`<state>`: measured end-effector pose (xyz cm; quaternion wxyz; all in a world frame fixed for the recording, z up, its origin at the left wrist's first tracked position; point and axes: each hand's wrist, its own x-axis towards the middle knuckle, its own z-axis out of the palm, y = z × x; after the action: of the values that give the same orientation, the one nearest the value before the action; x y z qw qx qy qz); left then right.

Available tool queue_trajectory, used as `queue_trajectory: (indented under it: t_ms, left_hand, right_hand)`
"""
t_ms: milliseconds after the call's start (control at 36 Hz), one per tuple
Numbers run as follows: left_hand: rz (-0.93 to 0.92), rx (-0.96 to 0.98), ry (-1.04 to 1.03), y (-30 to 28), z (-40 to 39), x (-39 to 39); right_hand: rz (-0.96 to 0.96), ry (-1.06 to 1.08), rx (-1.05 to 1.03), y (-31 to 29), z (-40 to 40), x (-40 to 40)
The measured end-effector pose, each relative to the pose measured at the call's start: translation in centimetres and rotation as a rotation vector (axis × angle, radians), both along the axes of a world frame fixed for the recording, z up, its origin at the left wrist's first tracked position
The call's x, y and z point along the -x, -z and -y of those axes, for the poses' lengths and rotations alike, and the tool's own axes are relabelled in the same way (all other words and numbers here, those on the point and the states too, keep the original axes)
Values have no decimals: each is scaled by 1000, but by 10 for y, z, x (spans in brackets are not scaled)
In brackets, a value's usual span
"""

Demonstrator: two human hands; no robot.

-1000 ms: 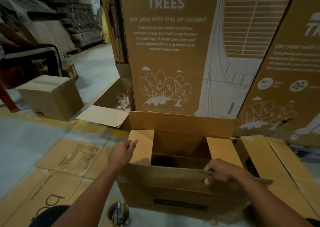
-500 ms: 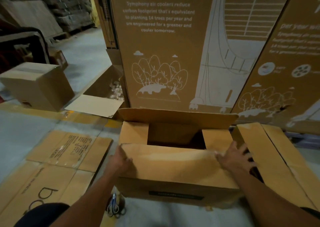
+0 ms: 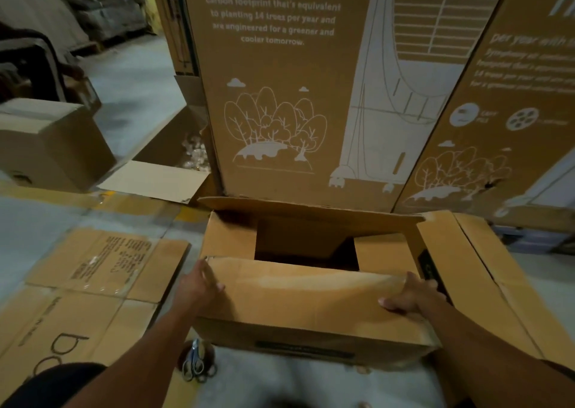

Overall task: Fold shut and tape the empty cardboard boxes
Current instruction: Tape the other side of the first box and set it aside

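The near flap [image 3: 305, 289] of the open box [image 3: 311, 342] was pressed down by the left hand [image 3: 199, 286] and right hand [image 3: 410, 295], fingers flat, nothing gripped. Both side flaps were folded in; the far flap [image 3: 311, 213] stood unfolded, and no tape was applied.

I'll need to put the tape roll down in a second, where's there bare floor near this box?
Bare grey floor lies left, between the closed box and the flattened cardboard. The flattened sheets themselves are flat and free. Right of the open box another carton presses close; tall cartons wall the back. Scissors sit by your left arm.
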<state>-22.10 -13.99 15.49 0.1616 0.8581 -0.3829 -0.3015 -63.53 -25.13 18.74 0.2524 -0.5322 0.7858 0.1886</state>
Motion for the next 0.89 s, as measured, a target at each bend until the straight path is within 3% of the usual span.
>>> queue_trajectory:
  t_ms: [56, 111, 222, 278, 361, 472, 611, 750, 889]
  left_hand:
    - [-28, -1, -23, 2, 3, 1]
    - [-15, 12, -12, 3, 6, 5]
    - [145, 42, 63, -10, 14, 26]
    - [163, 87, 62, -16, 20, 37]
    - [195, 157, 66, -20, 24, 43]
    - [239, 208, 77, -21, 23, 38]
    - [291, 123, 142, -11, 25, 23]
    - [215, 70, 75, 0, 31, 0]
    - [71, 163, 15, 11, 39, -8]
  right_hand:
    - [27, 52, 40, -4, 1, -10]
    - [33, 53, 217, -14, 2, -26]
    - [-25, -305, 645, -40, 20, -62]
    - [-72, -489, 680, -47, 32, -71]
    - [-106, -644, 565, -46, 44, -77]
    - [-20, -577, 352, -36, 40, -90]
    - [8, -582, 221, -5, 22, -93]
    - [60, -420, 320, 3, 20, -70]
    - [0, -27, 360, 10, 23, -35]
